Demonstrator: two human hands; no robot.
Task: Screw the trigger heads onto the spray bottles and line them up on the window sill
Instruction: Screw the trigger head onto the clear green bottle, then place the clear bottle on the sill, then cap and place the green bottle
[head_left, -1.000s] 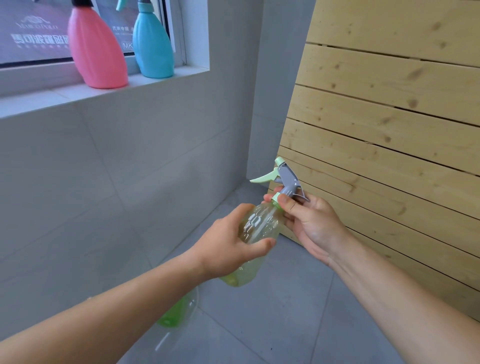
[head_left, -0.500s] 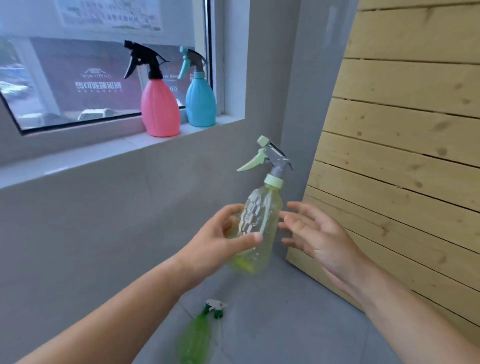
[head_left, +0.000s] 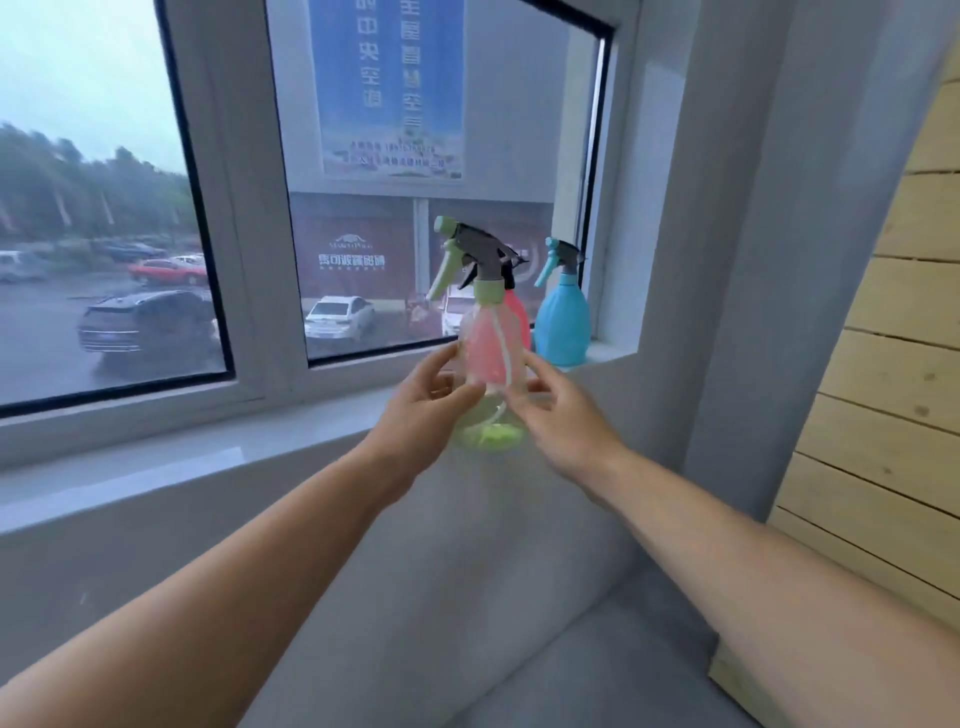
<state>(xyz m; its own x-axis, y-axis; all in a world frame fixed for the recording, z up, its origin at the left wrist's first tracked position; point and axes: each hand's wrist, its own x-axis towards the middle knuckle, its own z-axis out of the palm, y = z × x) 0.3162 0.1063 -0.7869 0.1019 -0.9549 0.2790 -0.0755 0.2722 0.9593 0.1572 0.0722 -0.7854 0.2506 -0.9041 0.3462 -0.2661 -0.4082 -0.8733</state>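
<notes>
At the centre of the frame I hold a clear plastic spray bottle (head_left: 491, 348) upright between both hands. My left hand (head_left: 431, 410) curls round its left side with the thumb across the front, and my right hand (head_left: 561, 415) grips its right side. Its grey trigger head (head_left: 475, 260), with a pale green lever, sits on the neck and points left. Just behind it, right of centre, a pink spray bottle (head_left: 521, 318) and a blue spray bottle (head_left: 563, 322) stand on the white window sill (head_left: 156, 467).

The head camera looks forward at the nearby window sill (head_left: 156, 470).
</notes>
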